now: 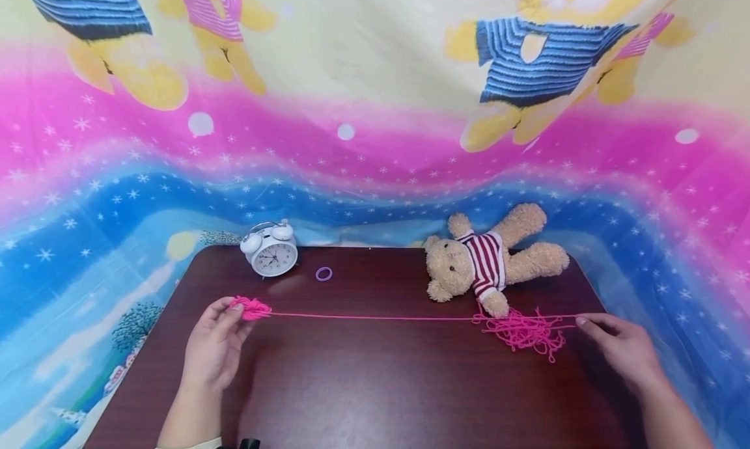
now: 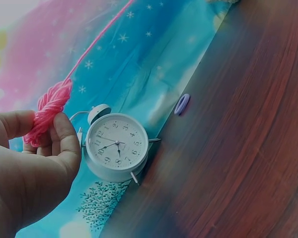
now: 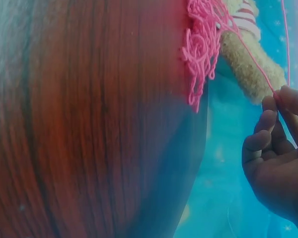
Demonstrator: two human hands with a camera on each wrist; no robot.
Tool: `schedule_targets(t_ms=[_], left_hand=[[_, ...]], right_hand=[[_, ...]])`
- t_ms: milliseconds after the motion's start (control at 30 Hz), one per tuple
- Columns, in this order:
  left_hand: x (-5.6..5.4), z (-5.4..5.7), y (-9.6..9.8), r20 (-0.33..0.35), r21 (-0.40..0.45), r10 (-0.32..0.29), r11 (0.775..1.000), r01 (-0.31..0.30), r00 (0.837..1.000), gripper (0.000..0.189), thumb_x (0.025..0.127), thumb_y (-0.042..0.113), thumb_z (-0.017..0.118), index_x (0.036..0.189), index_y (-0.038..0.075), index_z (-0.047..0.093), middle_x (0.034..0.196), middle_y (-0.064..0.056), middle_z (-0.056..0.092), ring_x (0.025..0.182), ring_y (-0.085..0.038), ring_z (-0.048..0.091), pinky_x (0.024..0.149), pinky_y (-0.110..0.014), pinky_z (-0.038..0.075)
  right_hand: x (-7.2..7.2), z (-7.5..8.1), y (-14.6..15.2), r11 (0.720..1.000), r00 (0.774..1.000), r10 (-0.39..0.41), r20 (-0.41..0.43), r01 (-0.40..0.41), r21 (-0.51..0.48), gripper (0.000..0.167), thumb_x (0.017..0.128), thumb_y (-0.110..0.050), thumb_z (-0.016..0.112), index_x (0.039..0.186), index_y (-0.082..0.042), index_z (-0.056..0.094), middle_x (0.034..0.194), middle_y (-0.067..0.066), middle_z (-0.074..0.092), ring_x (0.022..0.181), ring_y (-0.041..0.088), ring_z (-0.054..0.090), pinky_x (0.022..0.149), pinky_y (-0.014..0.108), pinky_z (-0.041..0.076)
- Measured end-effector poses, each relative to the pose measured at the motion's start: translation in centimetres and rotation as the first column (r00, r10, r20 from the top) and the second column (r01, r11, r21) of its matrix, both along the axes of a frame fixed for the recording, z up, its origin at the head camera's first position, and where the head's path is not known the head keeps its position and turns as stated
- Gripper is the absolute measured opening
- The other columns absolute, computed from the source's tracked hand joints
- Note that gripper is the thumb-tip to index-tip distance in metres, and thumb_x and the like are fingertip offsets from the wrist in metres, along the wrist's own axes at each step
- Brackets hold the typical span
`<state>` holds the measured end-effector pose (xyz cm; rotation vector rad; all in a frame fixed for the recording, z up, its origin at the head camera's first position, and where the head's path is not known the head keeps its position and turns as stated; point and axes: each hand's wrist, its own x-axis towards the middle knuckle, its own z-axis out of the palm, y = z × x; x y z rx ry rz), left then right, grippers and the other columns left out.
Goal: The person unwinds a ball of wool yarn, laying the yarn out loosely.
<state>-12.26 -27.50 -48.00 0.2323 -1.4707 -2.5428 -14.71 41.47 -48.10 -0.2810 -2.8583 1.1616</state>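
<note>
My left hand (image 1: pixel 218 345) pinches a small wound bundle of pink yarn (image 2: pixel 52 110) between thumb and fingers, above the table's left side. From that bundle a single pink strand (image 1: pixel 369 317) runs straight and taut across to the right. At the other end my right hand (image 1: pixel 624 348) pinches the strand between thumb and forefinger, beyond a loose tangle of pink yarn (image 1: pixel 524 332). The right wrist view shows the strand bending at the fingertips (image 3: pixel 280 96) and leading back to the tangle, which lies on the table beside the teddy bear's paw.
A teddy bear (image 1: pixel 486 260) in a striped shirt lies on its back at the table's far right. A white alarm clock (image 1: pixel 272 254) stands at the far left, with a purple ring (image 1: pixel 324 274) next to it. Printed cloth (image 1: pixel 363 143) hangs behind the dark wooden table (image 1: pixel 363 384).
</note>
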Motion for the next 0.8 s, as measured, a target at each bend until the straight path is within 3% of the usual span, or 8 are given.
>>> schedule_targets(t_ms=[467,667,800], left_hand=[[0.5,0.1,-2.4,-0.046,0.064,0.043,0.997,-0.04,0.998,0.012,0.105,0.003,0.057,0.115,0.01,0.056,0.107,-0.001,0.071,0.1,-0.014,0.072,0.089,-0.026,0.057],[0.7,0.1,-3.2,-0.042,0.085,0.077,0.994,-0.073,0.996,0.013,0.104,0.002,0.058,0.114,0.01,0.057,0.107,-0.001,0.07,0.098,-0.013,0.071,0.088,-0.026,0.058],[0.8,0.0,-3.2,-0.05,0.096,0.064,0.994,-0.059,0.997,0.012,0.105,0.001,0.057,0.114,0.009,0.057,0.107,-0.002,0.07,0.099,-0.014,0.071,0.088,-0.026,0.058]], right_hand=[[0.3,-1.2,2.1,0.997,0.999,-0.053,0.011,0.054,-0.051,0.052,0.098,-0.049,0.07,0.123,-0.004,0.074,0.09,-0.015,0.069,0.077,0.011,0.064,0.062,0.026,0.053],[0.4,-1.1,2.1,0.996,0.998,-0.066,0.02,0.067,-0.059,0.052,0.097,-0.05,0.07,0.123,-0.006,0.075,0.091,-0.013,0.07,0.077,0.012,0.064,0.062,0.026,0.054],[0.3,-1.0,1.4,0.996,0.999,-0.052,0.017,0.053,-0.068,0.052,0.098,-0.049,0.07,0.123,-0.004,0.074,0.092,-0.01,0.072,0.078,0.011,0.063,0.063,0.026,0.053]])
